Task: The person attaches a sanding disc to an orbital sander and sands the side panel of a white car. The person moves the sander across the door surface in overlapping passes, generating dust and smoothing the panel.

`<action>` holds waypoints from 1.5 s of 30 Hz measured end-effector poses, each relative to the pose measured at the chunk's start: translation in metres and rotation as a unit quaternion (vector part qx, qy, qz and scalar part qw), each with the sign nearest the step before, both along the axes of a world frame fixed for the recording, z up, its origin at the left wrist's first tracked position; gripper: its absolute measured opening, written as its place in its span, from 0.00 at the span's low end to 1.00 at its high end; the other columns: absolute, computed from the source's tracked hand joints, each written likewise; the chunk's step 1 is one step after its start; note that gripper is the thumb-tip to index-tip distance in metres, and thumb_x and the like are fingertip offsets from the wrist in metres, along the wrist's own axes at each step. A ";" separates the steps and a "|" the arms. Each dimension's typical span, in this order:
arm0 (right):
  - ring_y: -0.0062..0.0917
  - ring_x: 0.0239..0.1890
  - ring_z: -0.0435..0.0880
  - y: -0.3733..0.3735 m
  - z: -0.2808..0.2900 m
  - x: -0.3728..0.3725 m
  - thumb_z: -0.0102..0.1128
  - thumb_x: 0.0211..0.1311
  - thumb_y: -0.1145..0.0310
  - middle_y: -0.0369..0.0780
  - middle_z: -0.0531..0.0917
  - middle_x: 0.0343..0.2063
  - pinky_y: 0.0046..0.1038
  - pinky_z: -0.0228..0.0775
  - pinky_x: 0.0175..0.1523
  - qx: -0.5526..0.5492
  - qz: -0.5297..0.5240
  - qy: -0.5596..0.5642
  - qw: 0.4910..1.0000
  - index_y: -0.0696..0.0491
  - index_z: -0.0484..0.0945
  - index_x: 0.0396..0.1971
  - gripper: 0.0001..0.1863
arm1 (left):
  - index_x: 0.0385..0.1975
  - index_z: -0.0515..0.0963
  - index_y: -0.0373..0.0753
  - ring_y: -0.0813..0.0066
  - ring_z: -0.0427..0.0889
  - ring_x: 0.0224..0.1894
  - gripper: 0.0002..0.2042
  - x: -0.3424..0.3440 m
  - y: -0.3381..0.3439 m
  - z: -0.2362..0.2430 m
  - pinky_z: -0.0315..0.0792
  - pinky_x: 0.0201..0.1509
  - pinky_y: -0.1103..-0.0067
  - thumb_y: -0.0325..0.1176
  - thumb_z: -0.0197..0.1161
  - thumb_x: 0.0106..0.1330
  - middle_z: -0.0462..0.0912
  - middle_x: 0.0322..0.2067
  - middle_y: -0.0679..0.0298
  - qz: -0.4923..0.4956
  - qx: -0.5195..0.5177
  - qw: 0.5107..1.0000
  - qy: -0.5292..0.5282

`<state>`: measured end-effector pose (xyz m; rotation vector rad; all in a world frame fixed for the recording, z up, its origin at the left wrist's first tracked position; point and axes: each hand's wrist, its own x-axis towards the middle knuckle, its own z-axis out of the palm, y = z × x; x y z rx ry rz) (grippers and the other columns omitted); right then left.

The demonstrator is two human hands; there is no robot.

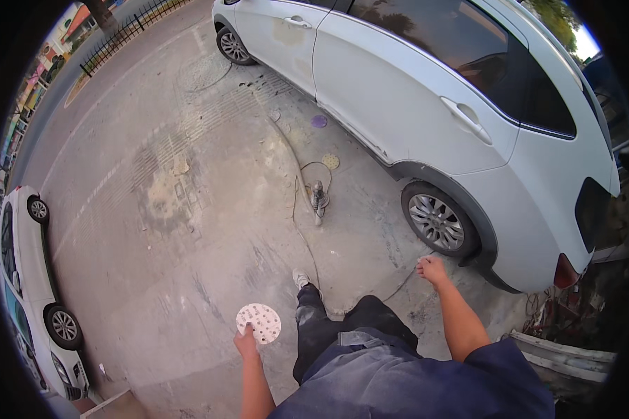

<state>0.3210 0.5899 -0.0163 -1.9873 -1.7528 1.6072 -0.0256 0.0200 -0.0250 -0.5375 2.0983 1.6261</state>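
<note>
Navy shirt (426, 384), left hand (245, 341) closed on dotted disc (264, 320), right hand (432, 269) loose-fisted

From the waist (360, 342), nine o'clock has the disc (264, 320) in the left fingers (247, 332). Twelve has the tool (318, 201); one, the car (391, 98).

At left stand a car (32, 265) and fence (139, 25).

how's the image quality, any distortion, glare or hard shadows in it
Head view: black fisheye rim, the car at left looks bowed; head view: soft light, no hard-edged shadows on the pavement; head view: reflections on the window of the near car, bright sky upper right; head view: left hand and spotted disc fairly sharp.
</note>
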 end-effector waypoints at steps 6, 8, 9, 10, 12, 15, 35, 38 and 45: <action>0.39 0.41 0.92 0.018 -0.105 -0.063 0.68 0.74 0.59 0.46 0.93 0.38 0.41 0.84 0.47 0.043 0.272 -0.195 0.941 0.58 0.91 0.45 0.16 | 0.56 0.86 0.28 0.72 0.90 0.45 0.15 -0.029 0.092 -0.083 0.82 0.51 0.73 0.28 0.68 0.73 0.93 0.46 0.59 -0.085 -0.015 0.991 -0.098; 0.48 0.46 0.92 0.020 -0.144 -0.094 0.68 0.72 0.56 0.50 0.93 0.41 0.45 0.83 0.53 0.077 0.354 -0.295 0.884 0.57 0.92 0.47 0.19 | 0.56 0.86 0.28 0.71 0.90 0.45 0.16 -0.015 0.106 -0.105 0.82 0.52 0.72 0.29 0.69 0.73 0.93 0.45 0.57 -0.096 -0.015 0.989 -0.114; 0.51 0.50 0.91 0.030 -0.172 -0.123 0.68 0.71 0.53 0.52 0.93 0.44 0.46 0.82 0.57 0.068 0.362 -0.296 0.881 0.56 0.92 0.49 0.22 | 0.56 0.86 0.28 0.71 0.90 0.46 0.16 -0.010 0.115 -0.119 0.82 0.52 0.71 0.29 0.69 0.73 0.94 0.45 0.57 -0.102 -0.018 0.988 -0.111; 0.55 0.54 0.89 0.038 -0.199 -0.149 0.67 0.70 0.50 0.54 0.92 0.47 0.48 0.80 0.61 0.053 0.369 -0.309 0.875 0.55 0.91 0.51 0.24 | 0.57 0.86 0.28 0.70 0.90 0.46 0.16 -0.001 0.122 -0.129 0.82 0.53 0.71 0.29 0.69 0.74 0.94 0.45 0.57 -0.109 -0.024 0.987 -0.113; 0.52 0.53 0.90 0.048 -0.259 -0.204 0.67 0.71 0.50 0.54 0.92 0.49 0.47 0.80 0.61 0.074 0.428 -0.270 0.859 0.55 0.91 0.53 0.24 | 0.55 0.86 0.28 0.69 0.90 0.46 0.15 0.019 0.120 -0.136 0.82 0.53 0.69 0.30 0.69 0.74 0.93 0.45 0.57 -0.073 -0.040 0.989 -0.119; 0.54 0.56 0.89 0.068 -0.361 -0.293 0.67 0.69 0.45 0.57 0.91 0.50 0.48 0.81 0.63 0.037 0.381 -0.227 0.896 0.56 0.92 0.49 0.28 | 0.51 0.86 0.29 0.66 0.91 0.44 0.13 0.028 0.144 -0.153 0.83 0.51 0.67 0.32 0.68 0.76 0.93 0.42 0.55 -0.015 -0.107 0.992 -0.069; 0.31 0.18 0.78 0.154 -0.580 -0.477 0.63 0.59 0.74 0.43 0.81 0.19 0.38 0.64 0.24 -0.169 -0.041 0.024 0.985 0.59 0.83 0.29 0.04 | 0.43 0.86 0.33 0.40 0.89 0.34 0.11 -0.009 0.203 -0.165 0.80 0.37 0.58 0.36 0.64 0.78 0.88 0.32 0.48 -0.249 -0.372 0.886 0.119; 0.23 0.21 0.77 0.117 -0.454 -0.399 0.61 0.53 0.80 0.37 0.81 0.20 0.33 0.65 0.27 -0.087 -0.049 0.121 0.988 0.57 0.82 0.28 0.03 | 0.46 0.86 0.32 0.36 0.88 0.36 0.12 -0.029 0.222 -0.178 0.80 0.39 0.55 0.35 0.63 0.78 0.89 0.34 0.45 -0.324 -0.338 0.876 0.117; 0.24 0.40 0.87 0.052 -0.045 -0.190 0.72 0.52 0.80 0.37 0.87 0.37 0.28 0.78 0.48 -0.084 -0.103 0.321 0.938 0.58 0.84 0.48 0.20 | 0.43 0.84 0.31 0.35 0.88 0.38 0.13 -0.071 0.284 -0.127 0.78 0.40 0.54 0.37 0.63 0.79 0.89 0.37 0.42 -0.370 -0.175 0.894 0.182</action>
